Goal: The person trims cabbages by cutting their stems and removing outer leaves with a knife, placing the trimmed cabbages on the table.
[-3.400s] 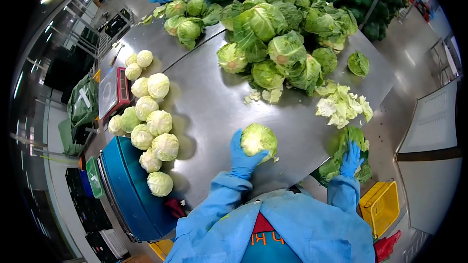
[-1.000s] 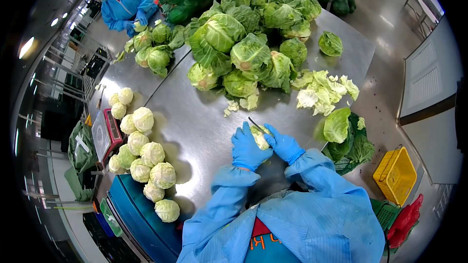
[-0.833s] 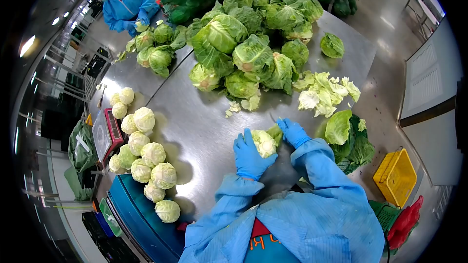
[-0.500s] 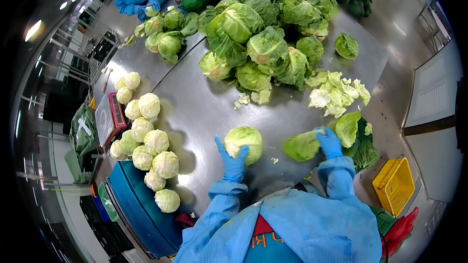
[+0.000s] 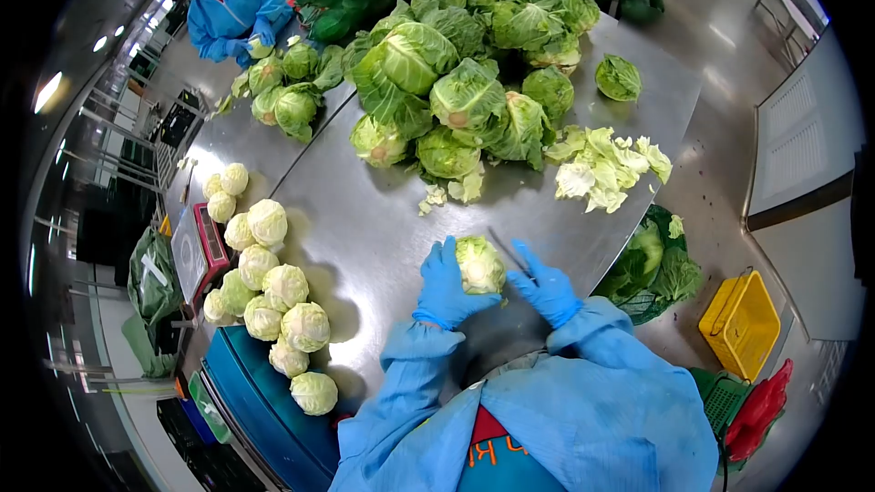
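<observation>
My left hand (image 5: 448, 288), in a blue glove, is wrapped round the left side of a trimmed cabbage (image 5: 480, 264) and grips it just above the metal table. Its pale cut side faces to the right. Close to that side, my right hand (image 5: 545, 286), gloved too, holds a knife (image 5: 507, 248); its thin dark blade is blurred and points up and left. Part of the knife's handle is hidden in the glove. Ahead lies a large heap of untrimmed green cabbages (image 5: 465, 96).
Several trimmed pale cabbages (image 5: 285, 285) stand at the left beside a red scale (image 5: 211, 241). Loose leaves (image 5: 606, 167) lie at the right edge of the table. Below them is a leaf-filled container (image 5: 670, 271), near a yellow crate (image 5: 740, 323). A co-worker (image 5: 239, 5) handles cabbages at the far left.
The loose outer leaf has left my right hand, and leaves lie in the container at the right. My right hand has moved left to the cabbage; my left hand has turned it.
</observation>
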Motion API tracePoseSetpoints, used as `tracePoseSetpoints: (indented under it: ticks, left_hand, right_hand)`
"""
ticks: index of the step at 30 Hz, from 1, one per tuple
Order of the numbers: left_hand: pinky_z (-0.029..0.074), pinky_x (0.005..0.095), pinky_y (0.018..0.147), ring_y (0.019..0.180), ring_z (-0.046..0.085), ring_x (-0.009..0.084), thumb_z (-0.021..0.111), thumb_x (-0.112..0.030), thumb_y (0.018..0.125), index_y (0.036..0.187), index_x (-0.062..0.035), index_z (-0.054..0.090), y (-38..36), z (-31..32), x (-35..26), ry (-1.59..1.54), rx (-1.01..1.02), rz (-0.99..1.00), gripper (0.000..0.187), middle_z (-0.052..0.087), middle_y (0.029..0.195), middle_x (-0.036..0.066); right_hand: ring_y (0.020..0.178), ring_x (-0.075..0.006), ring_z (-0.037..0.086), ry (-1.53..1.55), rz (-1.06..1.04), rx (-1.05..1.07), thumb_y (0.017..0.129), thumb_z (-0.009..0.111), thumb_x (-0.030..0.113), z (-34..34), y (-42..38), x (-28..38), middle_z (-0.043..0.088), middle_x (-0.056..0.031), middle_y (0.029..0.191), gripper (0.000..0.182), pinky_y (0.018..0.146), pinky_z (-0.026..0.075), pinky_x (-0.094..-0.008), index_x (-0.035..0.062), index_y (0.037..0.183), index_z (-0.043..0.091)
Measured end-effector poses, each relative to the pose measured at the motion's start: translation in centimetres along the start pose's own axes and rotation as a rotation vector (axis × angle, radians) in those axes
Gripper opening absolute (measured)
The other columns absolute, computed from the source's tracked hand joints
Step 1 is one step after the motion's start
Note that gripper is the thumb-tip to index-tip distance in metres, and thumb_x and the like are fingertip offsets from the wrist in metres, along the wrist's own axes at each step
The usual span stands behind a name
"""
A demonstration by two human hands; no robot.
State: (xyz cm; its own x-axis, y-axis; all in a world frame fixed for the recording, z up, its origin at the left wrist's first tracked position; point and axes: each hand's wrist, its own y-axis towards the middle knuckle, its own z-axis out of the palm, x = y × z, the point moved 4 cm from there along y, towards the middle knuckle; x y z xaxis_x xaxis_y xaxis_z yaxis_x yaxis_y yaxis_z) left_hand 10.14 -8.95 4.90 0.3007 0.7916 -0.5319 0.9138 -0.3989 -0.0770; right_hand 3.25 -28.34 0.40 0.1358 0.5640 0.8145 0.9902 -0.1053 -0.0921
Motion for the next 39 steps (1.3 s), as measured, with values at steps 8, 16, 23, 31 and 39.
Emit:
tracePoseSetpoints:
  ticks: [8,16,23,31,39]
  left_hand:
    - [0.039,0.0471,0.099,0.118,0.045,0.0412,0.091,-0.052,0.044,0.134,0.0070,0.035,0.8,2.0,1.8,-0.083,-0.179,-0.038,0.122,0.045,0.127,0.026]
    - [0.032,0.0507,0.105,0.124,0.039,0.0454,0.088,-0.054,0.047,0.137,0.0096,0.031,0.5,2.6,-2.8,0.063,-0.193,-0.167,0.124,0.041,0.131,0.031]
    - [0.029,0.0536,0.107,0.124,0.037,0.0477,0.085,-0.055,0.053,0.138,0.0105,0.028,0.1,4.2,-4.6,0.313,-0.224,-0.192,0.122,0.036,0.134,0.034]
    - [0.029,0.0534,0.106,0.126,0.035,0.0470,0.087,-0.053,0.050,0.139,0.0079,0.028,-1.0,3.2,-0.7,-0.060,-0.282,-0.194,0.123,0.035,0.136,0.032]
    - [0.029,0.0544,0.105,0.127,0.033,0.0473,0.086,-0.049,0.055,0.140,0.0069,0.027,-0.5,3.1,-0.3,-0.136,-0.260,-0.185,0.118,0.033,0.137,0.032]
  right_hand:
    - [0.075,-0.0443,0.064,-0.143,-0.052,0.329,0.095,0.044,0.056,2.1,4.1,1.1,0.065,-0.0276,0.081,0.068,0.072,0.051,-0.0509,0.0266,0.153,0.021]
    - [0.076,-0.0453,0.064,-0.141,-0.043,0.419,0.096,0.041,0.056,0.9,6.0,0.6,0.064,-0.0306,0.081,0.060,0.074,0.050,-0.0511,0.0301,0.150,0.028]
    - [0.095,-0.0401,0.063,-0.003,0.100,0.218,0.096,0.044,0.054,2.4,8.2,-3.6,0.066,-0.0254,0.100,0.051,0.084,0.050,-0.0436,0.0244,0.137,0.051]
    - [0.073,-0.0427,0.064,-0.179,0.031,0.175,0.096,0.044,0.057,-0.1,6.6,0.8,0.066,-0.0236,0.079,0.060,0.067,0.051,-0.0502,0.0189,0.143,0.042]
    - [0.059,-0.0400,0.062,-0.239,-0.157,0.246,0.096,0.039,0.059,1.5,4.0,0.8,0.063,-0.0213,0.067,0.068,0.056,0.050,-0.0499,0.0202,0.151,0.029]
